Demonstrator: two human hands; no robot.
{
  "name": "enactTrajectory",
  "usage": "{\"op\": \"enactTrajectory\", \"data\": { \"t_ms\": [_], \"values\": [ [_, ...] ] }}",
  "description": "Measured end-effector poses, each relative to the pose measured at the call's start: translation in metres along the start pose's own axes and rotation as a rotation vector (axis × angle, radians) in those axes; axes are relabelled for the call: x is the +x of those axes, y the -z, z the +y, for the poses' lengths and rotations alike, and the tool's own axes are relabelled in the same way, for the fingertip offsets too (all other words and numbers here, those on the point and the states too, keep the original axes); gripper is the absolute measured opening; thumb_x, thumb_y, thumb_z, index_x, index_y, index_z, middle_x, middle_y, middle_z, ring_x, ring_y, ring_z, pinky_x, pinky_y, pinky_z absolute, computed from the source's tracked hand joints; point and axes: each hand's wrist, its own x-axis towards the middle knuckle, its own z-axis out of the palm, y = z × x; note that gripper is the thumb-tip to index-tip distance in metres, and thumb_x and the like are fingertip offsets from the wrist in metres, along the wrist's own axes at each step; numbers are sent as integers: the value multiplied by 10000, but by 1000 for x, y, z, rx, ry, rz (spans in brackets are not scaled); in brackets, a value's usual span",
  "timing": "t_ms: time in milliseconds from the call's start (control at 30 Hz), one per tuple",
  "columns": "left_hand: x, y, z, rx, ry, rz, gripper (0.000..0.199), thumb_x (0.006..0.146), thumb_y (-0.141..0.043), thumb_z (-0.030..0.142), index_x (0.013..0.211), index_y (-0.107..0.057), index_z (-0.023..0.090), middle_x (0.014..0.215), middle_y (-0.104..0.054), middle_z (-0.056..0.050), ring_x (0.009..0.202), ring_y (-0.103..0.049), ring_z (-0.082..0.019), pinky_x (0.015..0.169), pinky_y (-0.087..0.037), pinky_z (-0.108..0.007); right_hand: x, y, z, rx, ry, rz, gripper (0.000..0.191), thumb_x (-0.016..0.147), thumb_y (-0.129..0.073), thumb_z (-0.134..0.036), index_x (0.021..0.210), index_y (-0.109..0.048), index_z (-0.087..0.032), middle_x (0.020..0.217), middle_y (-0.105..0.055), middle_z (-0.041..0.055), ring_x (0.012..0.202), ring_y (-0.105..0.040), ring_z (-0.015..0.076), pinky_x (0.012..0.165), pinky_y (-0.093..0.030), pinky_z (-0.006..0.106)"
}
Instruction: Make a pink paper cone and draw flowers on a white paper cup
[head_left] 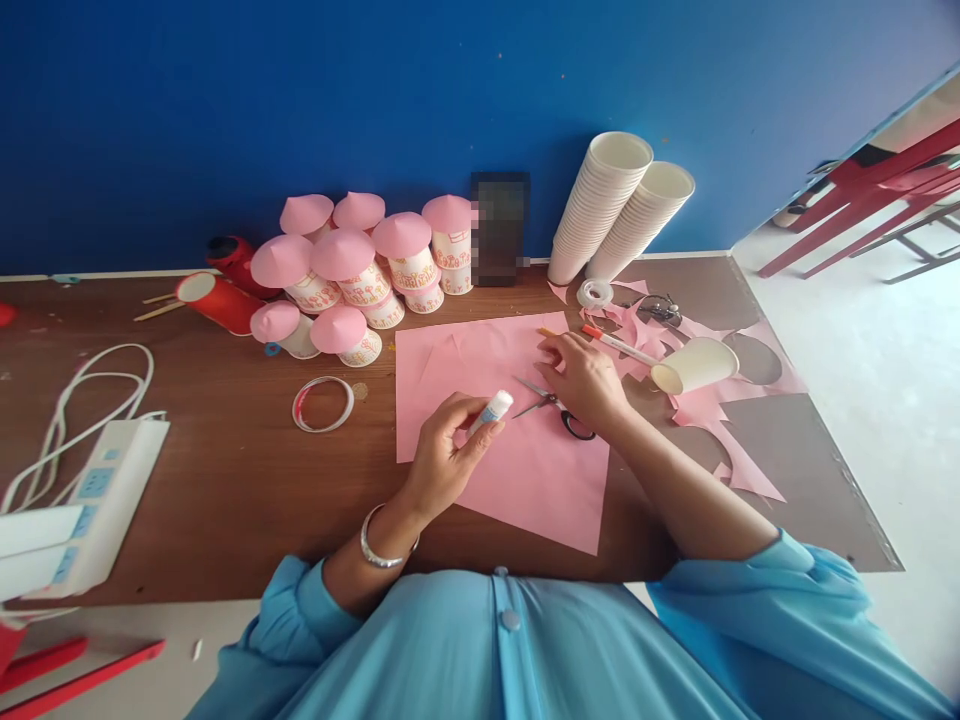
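My left hand (450, 445) is closed around a white glue stick (493, 410) with a blue label, held tilted above a large pink paper sheet (525, 495). Over the sheet's right side, my right hand (583, 375) has its fingers bent and slightly apart, with nothing visible between them. A thin orange-brown stick (553, 332), perhaps a pencil, shows just beyond its fingertips; contact is unclear. Scissors (553, 400) with black handles lie partly spread on the sheet, just below my right hand. A pen with an orange end (611, 342) lies to its right.
Paper cups with pink cone tops (341, 255) stand at the back left. Two tall cup stacks (604, 200) lean at the back right. A paper cup (697, 365) lies among pink scraps (739, 465). Tape rolls (322, 404) and a power strip (112, 500) are also on the table.
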Motion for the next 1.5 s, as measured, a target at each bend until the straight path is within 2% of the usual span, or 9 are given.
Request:
{"op": "enactTrajectory", "data": {
  "t_ms": [133,233,467,833,1033,1133,1267,1367,1500],
  "values": [
    [3,-1,3,88,-51,-38,159,944,-683,312,1051,-734,207,871,-677,-34,806,-577,-150,741,-465,-272,-22,2,-23,310,-40,-54,277,965,-604,-483,1091,-610,-236,1137,-780,74,1043,-753,214,911,-603,382],
    [4,-2,5,115,-68,-31,154,931,-701,316,1035,-740,209,866,-683,-39,793,-580,-156,725,-467,-280,-41,-2,-34,787,-206,-131,333,891,-743,-454,1164,-659,-283,1170,-782,46,1179,-712,236,1030,-555,434],
    [2,-3,5,220,-143,-33,143,924,-715,298,1026,-742,201,841,-673,-25,770,-615,-141,701,-500,-262,-59,-16,-31,839,-240,-167,243,804,-847,-419,1011,-780,-311,1072,-740,-2,1001,-672,165,894,-553,310],
    [-7,-3,-6,448,-444,30,233,933,-700,220,1163,-669,199,921,-664,-41,848,-678,-152,734,-585,-265,-58,3,-36,373,-11,-249,185,875,-776,-399,1007,-786,-269,897,-754,21,800,-675,171,739,-540,303],
    [0,-4,-5,532,-440,-6,375,922,-719,325,1263,-609,216,978,-689,-69,895,-692,-195,782,-607,-314,-54,7,-39,172,86,-302,77,895,-684,-279,942,-697,-220,819,-726,6,725,-648,149,706,-521,272],
    [7,5,2,612,-405,27,723,883,-743,447,1478,-437,173,1274,-664,-184,1186,-649,-305,1016,-567,-459,-25,17,-20,-86,133,-83,116,877,-666,-284,979,-673,-228,860,-732,14,719,-645,159,697,-506,283],
    [11,35,5,755,-375,79,458,957,-656,284,1392,-539,208,1299,-670,-143,1232,-635,-279,1081,-520,-442,34,34,28,-552,24,322,95,870,-630,-314,920,-633,-233,856,-716,51,818,-650,243,710,-497,347],
    [9,62,1,835,-269,44,305,969,-621,250,1270,-619,205,1223,-704,-114,1167,-668,-271,1041,-540,-439,62,41,56,-585,35,333,96,861,-614,-269,942,-640,-225,993,-720,94,953,-643,282,800,-510,395],
    [7,83,-7,882,-83,-31,373,924,-677,255,1282,-605,181,1261,-701,-125,1168,-676,-294,1032,-547,-460,58,38,58,-674,122,303,146,882,-595,-244,989,-682,-194,1074,-692,142,1074,-625,328,916,-511,470]
  ]
}}
